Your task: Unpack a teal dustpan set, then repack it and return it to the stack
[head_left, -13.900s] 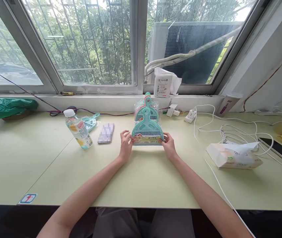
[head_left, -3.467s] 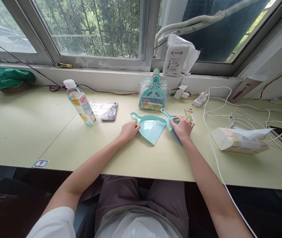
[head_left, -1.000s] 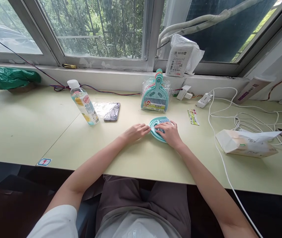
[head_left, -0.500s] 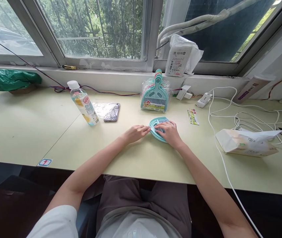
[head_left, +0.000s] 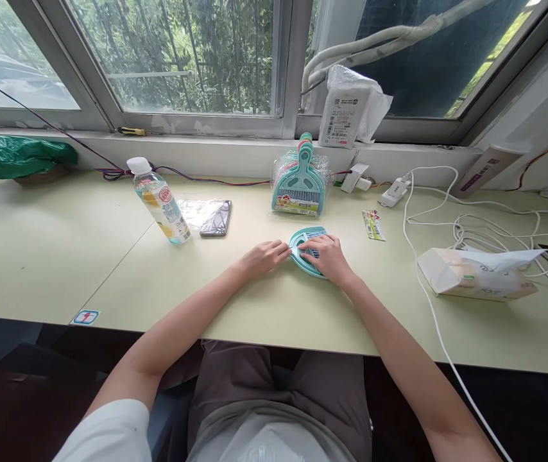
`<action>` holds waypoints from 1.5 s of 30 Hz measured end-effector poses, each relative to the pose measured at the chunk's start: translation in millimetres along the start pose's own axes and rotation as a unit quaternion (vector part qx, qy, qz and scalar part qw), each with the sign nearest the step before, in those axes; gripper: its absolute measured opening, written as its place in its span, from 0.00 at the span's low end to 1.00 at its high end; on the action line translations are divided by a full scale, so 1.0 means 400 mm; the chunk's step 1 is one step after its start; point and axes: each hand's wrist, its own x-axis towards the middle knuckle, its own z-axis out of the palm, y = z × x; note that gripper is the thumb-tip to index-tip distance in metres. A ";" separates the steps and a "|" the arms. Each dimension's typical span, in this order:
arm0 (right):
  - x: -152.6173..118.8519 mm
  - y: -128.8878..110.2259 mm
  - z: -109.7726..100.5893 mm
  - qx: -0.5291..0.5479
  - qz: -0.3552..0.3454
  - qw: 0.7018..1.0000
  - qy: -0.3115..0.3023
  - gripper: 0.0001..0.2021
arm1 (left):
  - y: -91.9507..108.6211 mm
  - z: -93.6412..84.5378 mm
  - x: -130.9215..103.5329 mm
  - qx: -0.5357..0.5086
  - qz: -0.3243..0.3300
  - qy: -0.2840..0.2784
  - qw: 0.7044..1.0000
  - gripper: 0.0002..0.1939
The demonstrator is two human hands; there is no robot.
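A teal mini dustpan with a small brush [head_left: 308, 264] nested in it lies on the table in front of me, its handle pointing left. My left hand [head_left: 270, 255] has its fingers closed around the handle end, which is mostly hidden. Over the pan and bristles rests my right hand [head_left: 328, 258], fingers curled and gripping the set from the right side. Behind it stands a stack of similar dustpan and brush sets [head_left: 299, 186] in clear plastic, with teal in front and a green-yellow label. A loose printed label card [head_left: 373, 225] lies to the right of my right hand.
A drink bottle [head_left: 161, 204] stands left, beside a phone [head_left: 215, 217] and clear plastic wrap [head_left: 192, 212]. On the right are a tissue pack [head_left: 479, 276], a white charger [head_left: 395, 191] and coiled white cables. A wrapped packet [head_left: 346, 115] sits on the windowsill.
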 end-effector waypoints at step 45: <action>0.011 0.015 0.004 0.066 0.032 0.997 -0.013 0.15 | 0.020 0.028 0.014 0.025 0.009 -0.013 1.000 0.21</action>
